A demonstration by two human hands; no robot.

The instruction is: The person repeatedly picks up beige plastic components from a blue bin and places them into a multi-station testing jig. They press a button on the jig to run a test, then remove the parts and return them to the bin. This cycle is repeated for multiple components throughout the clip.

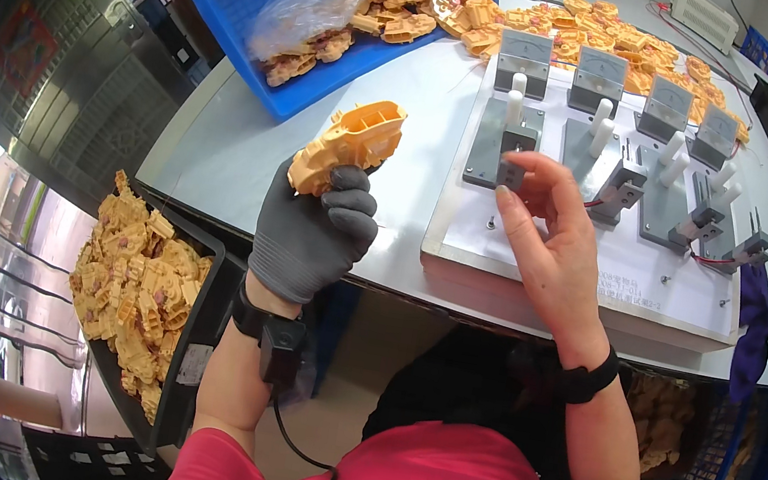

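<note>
My left hand, in a grey glove, is closed around a yellow-orange moulded plastic part and holds it up over the table's front edge. The part has an open, ribbed hollow at its upper end. My right hand is bare, its thumb and index finger at either side of a dark grey block on the leftmost test station. That station has a grey base plate, white upright handles and an analog panel meter behind it. Some right-hand fingers are partly hidden.
Similar stations with meters continue rightward on a white board. A blue tray with parts and plastic film stands at the back left. Loose parts are heaped behind. A black crate of parts sits lower left; purple cloth hangs right.
</note>
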